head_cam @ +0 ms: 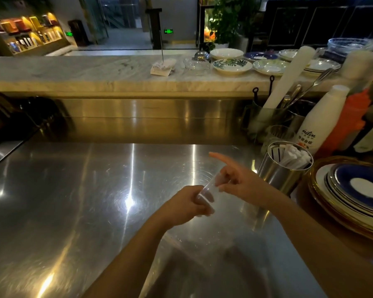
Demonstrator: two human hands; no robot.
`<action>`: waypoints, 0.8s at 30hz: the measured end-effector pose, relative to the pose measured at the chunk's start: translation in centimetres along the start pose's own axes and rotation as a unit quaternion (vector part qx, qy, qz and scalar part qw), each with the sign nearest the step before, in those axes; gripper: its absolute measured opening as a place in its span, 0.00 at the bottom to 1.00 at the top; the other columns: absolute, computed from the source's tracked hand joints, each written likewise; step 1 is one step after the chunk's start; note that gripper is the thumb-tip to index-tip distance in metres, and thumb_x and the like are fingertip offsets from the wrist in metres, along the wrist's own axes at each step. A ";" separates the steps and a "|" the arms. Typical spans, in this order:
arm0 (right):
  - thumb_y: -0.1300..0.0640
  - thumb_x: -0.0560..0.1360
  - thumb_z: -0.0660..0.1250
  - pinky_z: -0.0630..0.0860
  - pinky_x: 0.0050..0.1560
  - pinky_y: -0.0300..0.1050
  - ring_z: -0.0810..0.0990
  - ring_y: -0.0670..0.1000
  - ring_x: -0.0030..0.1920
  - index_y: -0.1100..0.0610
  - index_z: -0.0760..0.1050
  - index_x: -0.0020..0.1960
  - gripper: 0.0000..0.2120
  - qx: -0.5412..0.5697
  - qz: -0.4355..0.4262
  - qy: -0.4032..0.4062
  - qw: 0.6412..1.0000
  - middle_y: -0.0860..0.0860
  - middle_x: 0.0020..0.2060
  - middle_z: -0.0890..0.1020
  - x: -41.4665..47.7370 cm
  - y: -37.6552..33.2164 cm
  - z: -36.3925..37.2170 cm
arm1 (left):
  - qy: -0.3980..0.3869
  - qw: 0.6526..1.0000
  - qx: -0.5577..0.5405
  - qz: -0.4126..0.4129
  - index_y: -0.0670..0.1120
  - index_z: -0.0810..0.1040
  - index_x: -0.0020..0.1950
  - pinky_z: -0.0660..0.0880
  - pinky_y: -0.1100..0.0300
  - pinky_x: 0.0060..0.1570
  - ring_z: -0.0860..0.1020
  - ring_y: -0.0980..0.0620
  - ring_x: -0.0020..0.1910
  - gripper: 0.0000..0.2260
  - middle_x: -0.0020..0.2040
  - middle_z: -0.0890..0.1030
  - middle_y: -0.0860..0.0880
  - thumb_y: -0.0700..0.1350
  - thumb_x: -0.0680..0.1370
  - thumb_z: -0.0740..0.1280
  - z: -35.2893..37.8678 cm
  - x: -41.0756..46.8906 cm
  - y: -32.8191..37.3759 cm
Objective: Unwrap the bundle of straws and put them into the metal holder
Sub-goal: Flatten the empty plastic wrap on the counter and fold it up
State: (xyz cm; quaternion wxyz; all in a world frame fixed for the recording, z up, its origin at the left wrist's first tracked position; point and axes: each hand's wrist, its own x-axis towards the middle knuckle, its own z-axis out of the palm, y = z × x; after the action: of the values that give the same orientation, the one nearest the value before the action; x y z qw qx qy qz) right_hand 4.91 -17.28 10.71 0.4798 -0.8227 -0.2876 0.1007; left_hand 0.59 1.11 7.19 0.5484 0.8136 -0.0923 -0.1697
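A round metal holder point(278, 173) stands at the right of the steel counter, with several white paper-wrapped straws point(293, 157) leaning inside it. Just left of it, both hands hold a clear plastic wrapper point(209, 191) above the counter. My left hand point(190, 204) is closed around the wrapper's lower end. My right hand point(237, 179) pinches its upper end between thumb and fingers, with the index finger stretched out to the left. No straws show inside the wrapper.
A stack of blue and white plates point(353, 190) sits right of the holder. Behind it stand a white bottle point(319, 123), an orange bottle point(345, 123) and a glass jar of utensils point(265, 119). Dishes point(232, 66) line the marble ledge.
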 end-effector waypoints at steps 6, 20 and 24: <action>0.66 0.69 0.69 0.79 0.43 0.39 0.82 0.51 0.42 0.49 0.66 0.62 0.26 0.102 0.106 -0.003 0.989 0.57 0.45 0.81 -0.9 0.8 -0.9 | 0.065 0.983 -0.170 -0.004 0.44 0.78 0.45 0.80 0.60 0.37 0.84 0.46 0.42 0.05 0.40 0.86 0.46 0.35 0.73 0.68 -1.2 -0.4 -1.0; 0.66 0.71 0.68 0.76 0.33 0.41 0.80 0.51 0.33 0.54 0.68 0.58 0.19 0.227 0.204 0.146 0.941 0.52 0.32 0.83 -0.9 5.6 4.1 | 0.244 0.921 -0.288 -0.098 0.42 0.72 0.55 0.77 0.61 0.27 0.81 0.49 0.35 0.16 0.44 0.80 0.42 0.34 0.70 0.70 -0.5 0.7 -4.1; 0.66 0.70 0.68 0.72 0.30 0.40 0.78 0.51 0.32 0.49 0.62 0.59 0.25 0.184 0.228 0.208 0.933 0.54 0.34 0.79 -0.1 7.2 5.1 | 0.274 0.938 -0.170 -0.125 0.51 0.63 0.61 0.78 0.59 0.32 0.79 0.49 0.41 0.25 0.47 0.75 0.48 0.34 0.72 0.69 0.0 0.9 -5.3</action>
State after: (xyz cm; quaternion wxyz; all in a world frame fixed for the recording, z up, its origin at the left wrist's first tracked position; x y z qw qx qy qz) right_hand 5.29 -16.28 1.99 0.6363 -0.7658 0.0379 0.0854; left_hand 1.23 2.82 2.08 0.6569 0.7281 0.1947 -0.0204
